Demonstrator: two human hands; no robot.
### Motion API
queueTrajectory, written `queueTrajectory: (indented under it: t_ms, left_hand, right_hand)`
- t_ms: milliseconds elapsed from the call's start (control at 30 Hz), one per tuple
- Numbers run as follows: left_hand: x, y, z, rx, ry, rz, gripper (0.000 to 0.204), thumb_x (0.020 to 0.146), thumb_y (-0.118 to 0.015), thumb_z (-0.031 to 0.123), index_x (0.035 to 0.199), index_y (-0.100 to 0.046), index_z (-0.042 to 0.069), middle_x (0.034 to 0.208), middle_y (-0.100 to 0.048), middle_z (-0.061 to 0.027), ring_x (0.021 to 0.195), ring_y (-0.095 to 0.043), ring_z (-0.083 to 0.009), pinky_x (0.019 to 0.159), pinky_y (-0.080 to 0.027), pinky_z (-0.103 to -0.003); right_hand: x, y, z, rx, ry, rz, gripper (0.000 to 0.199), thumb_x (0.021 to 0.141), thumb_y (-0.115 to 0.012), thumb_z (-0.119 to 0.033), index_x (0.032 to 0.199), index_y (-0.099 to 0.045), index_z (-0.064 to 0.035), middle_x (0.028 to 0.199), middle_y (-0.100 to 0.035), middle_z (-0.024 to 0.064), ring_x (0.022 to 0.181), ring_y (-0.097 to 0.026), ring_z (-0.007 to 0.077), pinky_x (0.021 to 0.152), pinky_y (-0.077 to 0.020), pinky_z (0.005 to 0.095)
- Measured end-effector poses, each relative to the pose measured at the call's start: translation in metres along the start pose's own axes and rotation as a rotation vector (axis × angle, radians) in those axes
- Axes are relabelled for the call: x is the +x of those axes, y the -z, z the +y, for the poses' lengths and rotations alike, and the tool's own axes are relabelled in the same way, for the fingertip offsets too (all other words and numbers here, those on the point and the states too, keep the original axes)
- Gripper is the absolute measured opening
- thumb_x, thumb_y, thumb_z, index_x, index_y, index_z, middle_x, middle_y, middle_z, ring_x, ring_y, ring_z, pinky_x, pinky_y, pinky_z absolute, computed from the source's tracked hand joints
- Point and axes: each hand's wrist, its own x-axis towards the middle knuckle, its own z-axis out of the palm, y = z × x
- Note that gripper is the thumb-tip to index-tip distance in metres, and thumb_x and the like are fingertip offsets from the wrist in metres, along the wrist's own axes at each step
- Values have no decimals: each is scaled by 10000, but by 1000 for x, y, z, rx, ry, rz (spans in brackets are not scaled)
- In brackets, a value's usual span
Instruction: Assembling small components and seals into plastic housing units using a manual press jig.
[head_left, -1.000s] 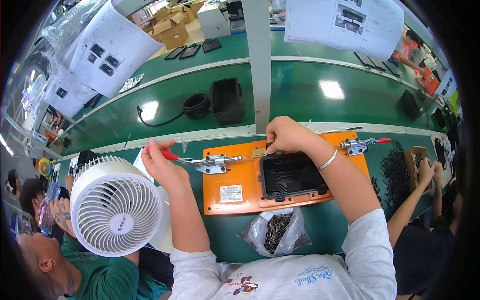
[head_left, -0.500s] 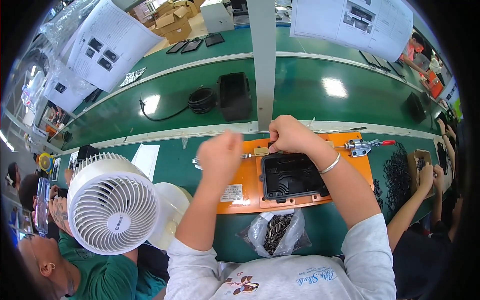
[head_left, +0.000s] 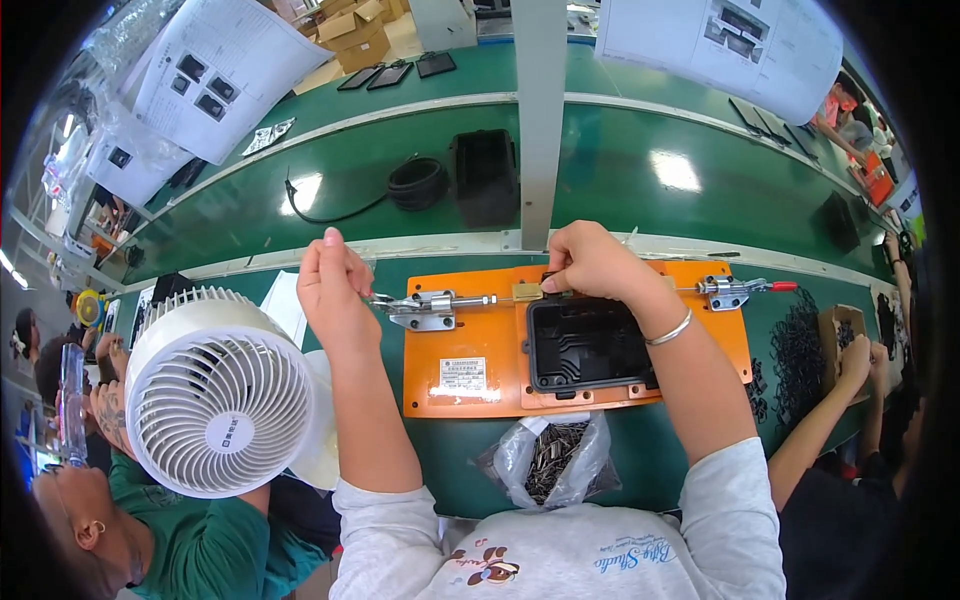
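A black plastic box (head_left: pixel 585 345) lies open side up in an orange fixture plate (head_left: pixel 425 375). My left hand (head_left: pixel 338 295) is closed at the outer end of the left toggle clamp (head_left: pixel 430 309), around its handle, which the fingers mostly hide. The clamp's metal rod points toward a brass block (head_left: pixel 525 292) at the box's back edge. My right hand (head_left: pixel 592 262) pinches at that back edge beside the brass block; what lies between its fingertips is hidden. To the right stands another toggle clamp (head_left: pixel 728 291) with a red handle.
A plastic bag of small metal pins (head_left: pixel 555 460) sits in front of the fixture. A white fan (head_left: pixel 225 405) stands left. Black cut parts (head_left: pixel 800 345) are piled right, near a co-worker's hands (head_left: pixel 862 365). Behind are a metal post (head_left: pixel 540 130), a coiled cable (head_left: pixel 417 184) and another black box (head_left: pixel 485 175).
My left hand has moved left from over the left clamp to its outer end, uncovering the clamp body. My right hand stays at the box's back edge.
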Motion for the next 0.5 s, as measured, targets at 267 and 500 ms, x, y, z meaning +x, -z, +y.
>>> queueTrajectory:
  t_ms: [267, 500]
  left_hand:
    - [-33, -38, -21, 620, -186, -256, 329, 882, -620, 166, 613, -492, 26, 501, -433, -46, 460, -409, -106, 445, -327, -274]
    - [-46, -52, -40, 1018, -393, -360, 317, 820, -621, 199, 564, -483, 72, 493, -504, -96, 442, -492, -296, 448, -339, -375]
  right_hand:
    - [-4, -1, -6, -40, -21, 5, 235, 641, -804, -84, 671, -593, 14, 633, -610, 130, 578, -605, 226, 553, -478, 324]
    - [-3, -4, -6, -93, 88, 62, 236, 628, -781, -18, 626, -548, 24, 578, -560, 96, 540, -539, 166, 514, -427, 299]
